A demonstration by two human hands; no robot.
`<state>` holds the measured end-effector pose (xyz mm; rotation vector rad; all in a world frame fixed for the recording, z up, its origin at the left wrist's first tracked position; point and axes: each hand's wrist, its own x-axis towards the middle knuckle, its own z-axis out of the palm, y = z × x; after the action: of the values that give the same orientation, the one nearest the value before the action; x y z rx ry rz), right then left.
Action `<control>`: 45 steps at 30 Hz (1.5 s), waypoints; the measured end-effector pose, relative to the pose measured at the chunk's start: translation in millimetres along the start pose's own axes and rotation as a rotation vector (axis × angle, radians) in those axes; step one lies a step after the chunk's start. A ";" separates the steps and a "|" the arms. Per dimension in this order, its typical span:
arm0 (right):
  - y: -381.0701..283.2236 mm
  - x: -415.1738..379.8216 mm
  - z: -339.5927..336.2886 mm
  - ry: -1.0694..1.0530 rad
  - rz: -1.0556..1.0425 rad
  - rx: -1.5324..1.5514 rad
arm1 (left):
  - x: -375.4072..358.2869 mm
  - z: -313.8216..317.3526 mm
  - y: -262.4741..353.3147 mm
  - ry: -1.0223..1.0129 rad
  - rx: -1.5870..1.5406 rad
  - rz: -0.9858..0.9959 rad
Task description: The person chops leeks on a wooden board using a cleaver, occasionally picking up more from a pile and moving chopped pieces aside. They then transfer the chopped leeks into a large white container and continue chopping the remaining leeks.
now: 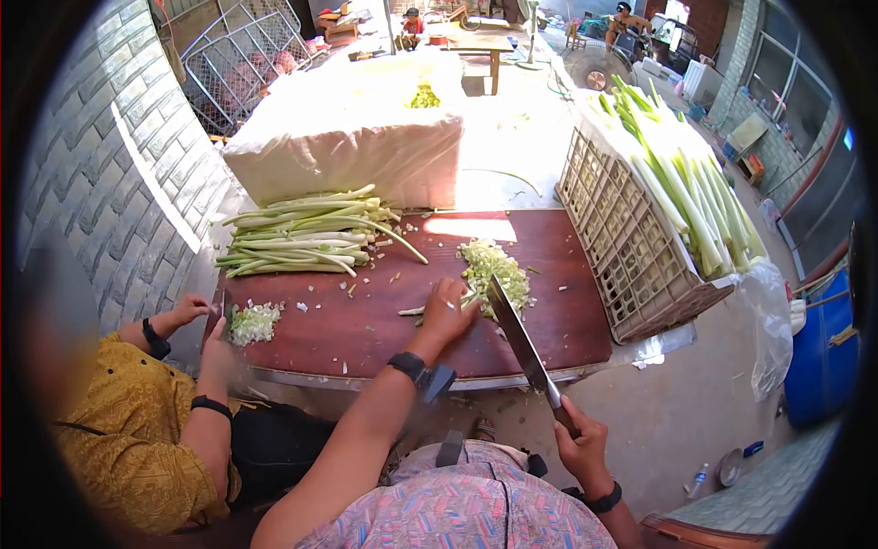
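A broad knife (523,343) slants over the near edge of the dark red surface (562,316), its long axis on the eleven-to-five line, with the tip at eleven and the handle at five. The right hand (583,446) has its fingers clamped around that handle. The tip reaches a heap of chopped greens (482,256); from here I can't tell whether the blade touches it. Just left of the blade, the left hand (446,316) has its fingers bent and closed over a few short stalks (413,312), which lie nearly level, between nine and three, one end poking out at nine.

Ten o'clock from that hand, a bundle of long stalks (297,242) lies roughly nine to three, one bent stalk trailing toward four. At nine sits a paler chopped pile (256,324), beside another person's hands (216,334).

Between one and two from the knife stands a slatted crate (622,242), packed with tall stalks (681,174), green tips toward eleven, white ends toward five. A clear bag (773,316) hangs by its near corner, and a blue barrel (819,357) stands at three.
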<state>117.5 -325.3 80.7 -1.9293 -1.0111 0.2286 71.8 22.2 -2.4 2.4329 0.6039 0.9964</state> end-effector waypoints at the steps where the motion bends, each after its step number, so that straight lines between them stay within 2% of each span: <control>1: 1.8 1.2 0.0 0.005 0.005 0.015 | -3.8 -4.9 5.0 0.001 0.002 0.004; 3: 1.2 4.0 -0.8 -0.003 0.020 0.020 | -16.7 -15.5 9.4 -0.070 0.081 0.085; 7: -3.7 14.0 5.6 -0.038 0.024 0.050 | -34.1 -33.5 13.3 -0.155 0.052 0.028; 17: -15.8 33.1 31.5 -0.162 -0.086 -0.106 | -69.4 -60.8 11.0 -0.091 0.051 0.047; 19: -17.8 38.8 32.4 -0.165 -0.108 -0.269 | -71.1 -58.3 9.9 -0.063 0.062 0.055; 23: -12.9 41.3 36.8 -0.090 -0.061 -0.219 | -73.8 -56.7 7.6 -0.047 0.038 0.044; 25: -14.8 39.5 32.8 -0.063 -0.011 -0.044 | -73.4 -56.1 7.8 -0.049 0.048 0.042; 32: -26.2 34.2 31.7 -0.133 -0.042 -0.089 | -71.8 -56.5 7.9 -0.036 0.043 0.052; 37: -26.3 35.2 36.9 -0.129 -0.150 -0.169 | -70.2 -57.4 7.4 -0.040 0.058 0.070; 45: -17.0 42.2 45.5 -0.158 -0.098 -0.154 | -70.1 -57.7 8.9 -0.053 0.027 0.063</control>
<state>111.5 -261.4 78.4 -2.0177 -1.2565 0.2568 -13.5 -9.8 1.9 2.5073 0.5288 0.9515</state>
